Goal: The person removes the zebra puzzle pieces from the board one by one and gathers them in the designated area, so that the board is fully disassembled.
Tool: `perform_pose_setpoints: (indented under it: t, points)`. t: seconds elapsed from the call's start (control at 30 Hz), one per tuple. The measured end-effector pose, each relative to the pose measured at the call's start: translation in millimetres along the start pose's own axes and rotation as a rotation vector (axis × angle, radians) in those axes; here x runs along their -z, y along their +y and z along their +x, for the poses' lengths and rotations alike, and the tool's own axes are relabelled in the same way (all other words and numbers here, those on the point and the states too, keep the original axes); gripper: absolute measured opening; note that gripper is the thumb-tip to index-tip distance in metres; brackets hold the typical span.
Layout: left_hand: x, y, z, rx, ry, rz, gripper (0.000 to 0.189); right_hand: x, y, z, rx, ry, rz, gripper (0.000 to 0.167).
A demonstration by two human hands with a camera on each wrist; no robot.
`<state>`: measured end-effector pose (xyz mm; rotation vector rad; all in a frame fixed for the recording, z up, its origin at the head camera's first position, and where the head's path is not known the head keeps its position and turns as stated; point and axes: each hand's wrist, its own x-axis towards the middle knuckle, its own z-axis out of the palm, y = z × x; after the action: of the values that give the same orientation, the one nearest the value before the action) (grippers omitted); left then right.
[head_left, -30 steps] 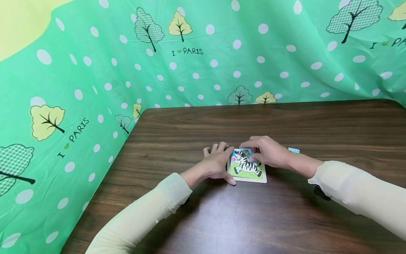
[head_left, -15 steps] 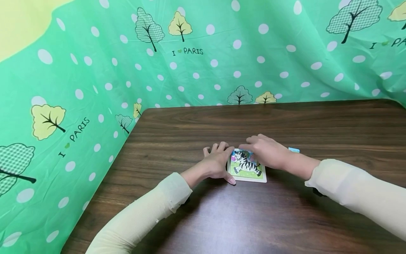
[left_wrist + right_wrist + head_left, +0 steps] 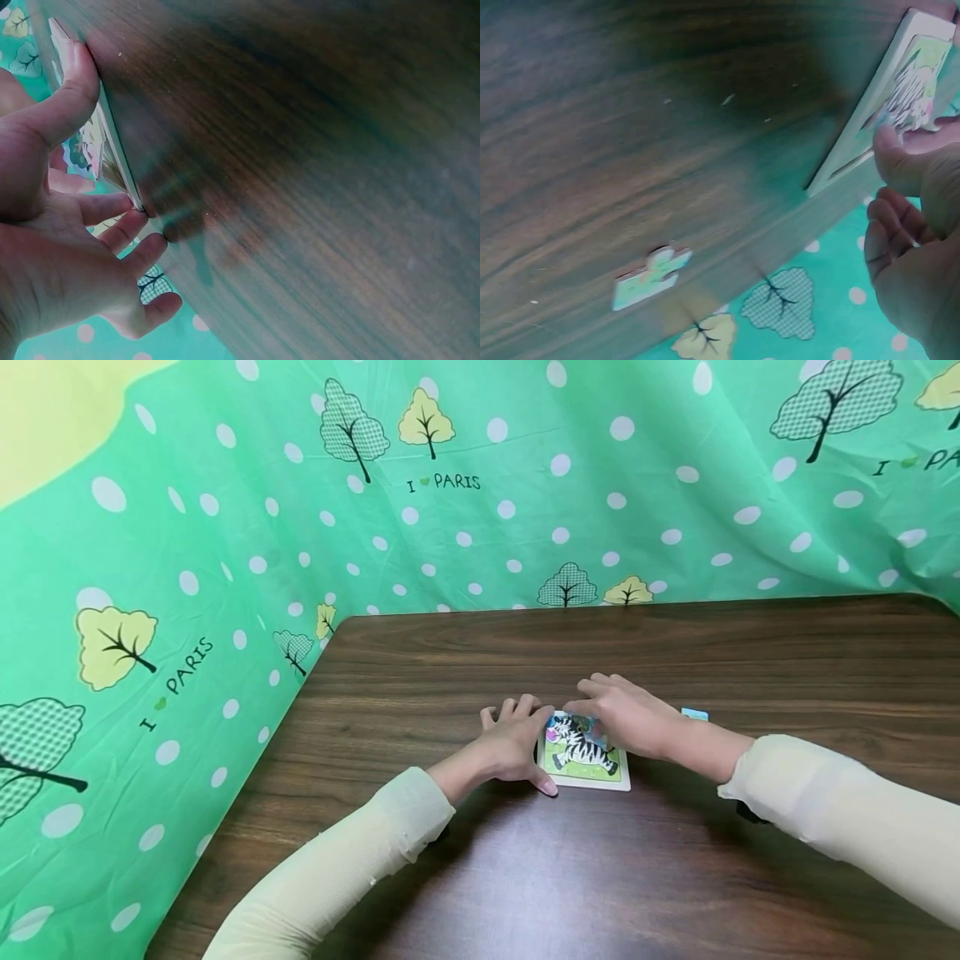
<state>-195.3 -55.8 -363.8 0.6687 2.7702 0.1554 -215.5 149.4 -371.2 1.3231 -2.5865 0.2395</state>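
A small square jigsaw puzzle [image 3: 581,760] with a zebra picture lies in a pale tray frame [image 3: 592,785] on the table. My left hand [image 3: 513,747] lies spread along the frame's left side, thumb at the near corner and forefinger at the far one. Over the puzzle's upper right part, my right hand [image 3: 633,718] pinches a blue and dark puzzle piece [image 3: 583,724] between thumb and forefinger, its other fingers loosely bent. That hand hides the frame's far right corner. In the left wrist view, part of the picture [image 3: 91,142] stands tilted up from the frame.
A loose puzzle piece [image 3: 649,281] with a rounded knob lies on the table to the right, partly behind my right wrist in the head view. The dark wood table [image 3: 450,660] ends at a green dotted curtain [image 3: 465,552] behind and on the left.
My right hand has shifted slightly away from me and to the left over the puzzle's upper part, its knuckles turning over. The left hand and the frame stay put.
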Motion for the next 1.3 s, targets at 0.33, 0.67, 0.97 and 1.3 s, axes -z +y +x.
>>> perform_pose_setpoints:
  t: [0.33,0.67,0.97,1.3]
  points:
    - [-1.0,0.3,2.3,0.004,-0.006,0.004,0.115,3,13,-8.2,-0.126,-0.004,0.346,0.044]
    - [-0.9,1.8,-0.1,0.006,0.005,-0.003,0.114,23,51,-52.8,-0.365,0.039,0.397,0.04]
    - [-2.6,-0.3,0.9,-0.001,0.014,-0.031,0.113,42,103,-130.4,-0.598,-0.054,0.281,0.038]
    - [-1.5,-1.9,0.6,-0.007,0.018,-0.061,0.112,41,109,-154.7,-0.574,-0.091,0.207,0.043]
